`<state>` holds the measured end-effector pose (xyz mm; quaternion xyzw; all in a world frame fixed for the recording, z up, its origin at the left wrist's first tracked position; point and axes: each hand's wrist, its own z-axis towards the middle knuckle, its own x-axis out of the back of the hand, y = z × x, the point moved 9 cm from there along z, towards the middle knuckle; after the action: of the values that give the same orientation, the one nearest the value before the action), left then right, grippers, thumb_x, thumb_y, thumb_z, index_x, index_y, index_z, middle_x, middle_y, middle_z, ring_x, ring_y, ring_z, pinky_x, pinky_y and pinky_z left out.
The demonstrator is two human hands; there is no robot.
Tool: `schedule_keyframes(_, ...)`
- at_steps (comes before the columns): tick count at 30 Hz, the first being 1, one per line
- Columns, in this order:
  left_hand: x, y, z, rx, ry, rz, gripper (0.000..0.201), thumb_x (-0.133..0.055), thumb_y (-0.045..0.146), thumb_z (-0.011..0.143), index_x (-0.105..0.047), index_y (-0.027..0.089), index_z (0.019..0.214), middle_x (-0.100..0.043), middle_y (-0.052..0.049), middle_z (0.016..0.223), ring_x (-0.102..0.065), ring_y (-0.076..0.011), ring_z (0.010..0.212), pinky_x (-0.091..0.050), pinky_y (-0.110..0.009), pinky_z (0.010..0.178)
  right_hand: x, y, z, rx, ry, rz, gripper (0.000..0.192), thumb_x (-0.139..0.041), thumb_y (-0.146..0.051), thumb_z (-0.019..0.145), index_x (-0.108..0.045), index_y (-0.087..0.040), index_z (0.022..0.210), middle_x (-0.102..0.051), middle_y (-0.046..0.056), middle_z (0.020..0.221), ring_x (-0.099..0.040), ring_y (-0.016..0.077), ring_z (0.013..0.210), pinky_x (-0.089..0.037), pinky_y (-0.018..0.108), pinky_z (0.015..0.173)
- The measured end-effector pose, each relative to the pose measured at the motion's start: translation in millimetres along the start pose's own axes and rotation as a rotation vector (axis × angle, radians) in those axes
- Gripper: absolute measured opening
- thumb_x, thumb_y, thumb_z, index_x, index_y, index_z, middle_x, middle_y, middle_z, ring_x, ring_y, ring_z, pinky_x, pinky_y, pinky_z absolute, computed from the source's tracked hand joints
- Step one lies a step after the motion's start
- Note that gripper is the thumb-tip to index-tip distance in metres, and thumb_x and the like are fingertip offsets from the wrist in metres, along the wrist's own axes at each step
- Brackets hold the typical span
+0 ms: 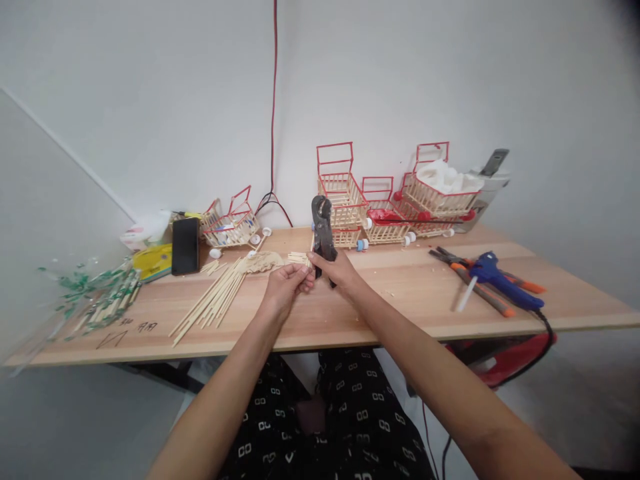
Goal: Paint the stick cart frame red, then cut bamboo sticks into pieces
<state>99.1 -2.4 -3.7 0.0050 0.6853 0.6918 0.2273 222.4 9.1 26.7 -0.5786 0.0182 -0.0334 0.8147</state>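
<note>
Over the table (400,300) | right hand (340,270) clenched on upright cutters (323,233), blades clear | left hand (285,283) fingers pinching, probably, a thin stick beside them

Bright even light, edges warped, blurry

A pale wooden table (575,300) stands against a plain white wall (150,87), seemingly under soft, even light.
</note>
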Motion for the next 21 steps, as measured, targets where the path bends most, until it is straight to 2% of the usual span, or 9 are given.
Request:
schedule_keyframes(4,-4.9,-0.1,-1.7,0.005,-0.037,-0.008,0.029,-0.079,0.035,0.066,-0.066,0.010,0.073,-0.067,-0.004,0.066,-0.058,-0.0093,0.057,-0.044,-0.022,0.058,5.9,5.6,0.9,-0.029,0.053,-0.036,0.037,-0.068,-0.051,0.065,-0.052,-0.018,0.062,-0.053,-0.002,0.060,-0.047,0.0122,0.058,-0.040,0.026,0.057)
schedule_keyframes(8,-10.0,3.5,-5.7,0.003,-0.088,0.033,0.032,-0.079,0.033,0.066,-0.068,0.010,0.084,-0.070,-0.006,0.074,-0.061,-0.0112,0.063,-0.046,-0.024,0.064,6.8,6.0,0.1,-0.057,0.043,0.074,0.035,-0.069,-0.050,0.066,-0.053,-0.018,0.065,-0.057,-0.001,0.061,-0.052,0.0131,0.060,-0.043,0.026,0.059)
schedule_keyframes(13,-4.5,16.9,-8.0,-0.095,-0.005,0.191,0.028,-0.077,0.033,0.066,-0.069,0.011,0.081,-0.071,-0.006,0.070,-0.062,-0.0129,0.061,-0.046,-0.024,0.061,2.6,4.6,-2.1,-0.070,0.009,0.166,0.034,-0.071,-0.047,0.066,-0.052,-0.018,0.065,-0.056,-0.002,0.061,-0.051,0.0120,0.059,-0.042,0.025,0.058)
schedule_keyframes(21,-5.6,28.2,-12.1,-0.194,0.035,0.337,0.021,-0.070,0.031,0.072,-0.070,0.012,0.078,-0.071,-0.005,0.068,-0.062,-0.0135,0.061,-0.046,-0.024,0.060,4.2,3.6,-2.6,-0.088,0.031,0.152,0.035,-0.072,-0.047,0.063,-0.053,-0.018,0.067,-0.055,-0.003,0.062,-0.049,0.0116,0.060,-0.040,0.025,0.059)
